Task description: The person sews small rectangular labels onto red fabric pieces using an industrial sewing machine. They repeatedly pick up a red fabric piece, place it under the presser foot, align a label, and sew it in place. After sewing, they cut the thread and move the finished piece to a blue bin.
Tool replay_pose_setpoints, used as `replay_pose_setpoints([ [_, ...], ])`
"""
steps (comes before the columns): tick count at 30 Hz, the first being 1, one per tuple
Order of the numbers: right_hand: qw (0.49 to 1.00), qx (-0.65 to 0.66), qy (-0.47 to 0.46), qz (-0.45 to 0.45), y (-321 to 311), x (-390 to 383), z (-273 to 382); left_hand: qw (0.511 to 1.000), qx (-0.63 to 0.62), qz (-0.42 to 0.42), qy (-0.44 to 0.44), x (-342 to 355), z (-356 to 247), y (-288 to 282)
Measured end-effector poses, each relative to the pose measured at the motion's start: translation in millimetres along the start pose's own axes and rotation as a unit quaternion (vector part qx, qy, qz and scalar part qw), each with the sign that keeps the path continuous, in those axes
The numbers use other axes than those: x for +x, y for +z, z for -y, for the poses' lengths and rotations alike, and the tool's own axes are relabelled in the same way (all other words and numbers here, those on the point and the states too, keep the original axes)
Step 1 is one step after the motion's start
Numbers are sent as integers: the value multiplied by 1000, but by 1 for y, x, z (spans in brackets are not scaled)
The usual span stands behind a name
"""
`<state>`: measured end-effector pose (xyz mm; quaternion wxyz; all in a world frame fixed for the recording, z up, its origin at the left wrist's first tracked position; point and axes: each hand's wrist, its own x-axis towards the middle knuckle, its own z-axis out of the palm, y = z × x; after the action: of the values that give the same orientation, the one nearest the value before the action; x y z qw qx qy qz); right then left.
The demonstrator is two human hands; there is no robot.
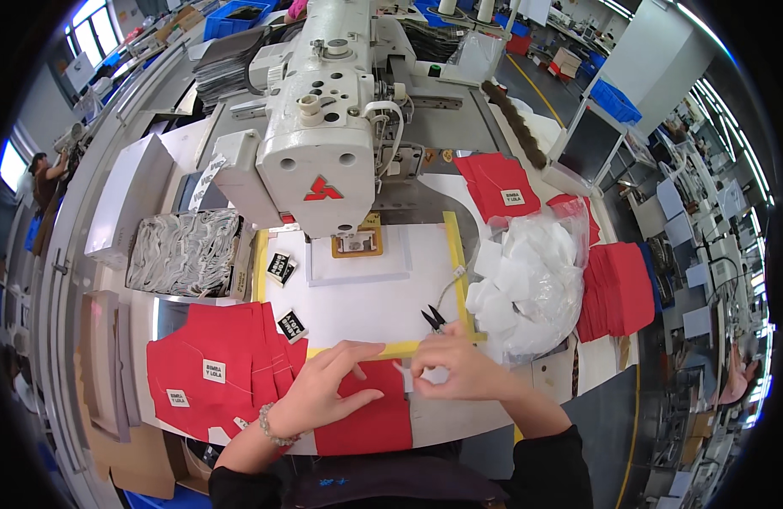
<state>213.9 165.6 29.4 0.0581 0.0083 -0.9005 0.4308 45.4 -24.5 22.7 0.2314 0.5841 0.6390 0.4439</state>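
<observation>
My left hand (333,386) is open above the near edge of the work table, its thumb and fingers spread over a red fabric panel (366,424). My right hand (461,366) is closed in a pinch, with a small white piece (407,378) at its fingertips. Just beyond the right knuckles is a pair of black thread snips (433,319) on a cord; whether the hand touches them is hidden. Ahead stands a white industrial sewing machine (317,161), its needle area over a white plate edged with yellow tape (391,349). Small black-and-white labels (291,326) lie left of the plate.
Red panels with white labels (217,373) overlap at the left. Behind them a box holds bundled grey-white strips (186,254). A clear bag of white pieces (531,288) stands right, beside stacked red panels (616,288). Another red panel (497,187) lies behind the bag.
</observation>
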Motion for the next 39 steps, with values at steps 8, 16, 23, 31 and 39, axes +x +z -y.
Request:
replay_pose_setpoints([
  [8,976,189,66,81,29,25,-4,970,-166,42,-174,0,1,-8],
  [16,911,361,200,-16,23,47,-14,949,-210,-34,-231,13,30,-25],
  [23,949,231,189,-104,25,66,-34,964,-171,-71,-191,30,44,-31],
  [31,962,-48,-76,-258,25,97,-67,995,12,-97,1,58,83,-40],
  [39,920,-338,-97,-173,18,100,-101,945,285,17,160,72,126,-31],
])
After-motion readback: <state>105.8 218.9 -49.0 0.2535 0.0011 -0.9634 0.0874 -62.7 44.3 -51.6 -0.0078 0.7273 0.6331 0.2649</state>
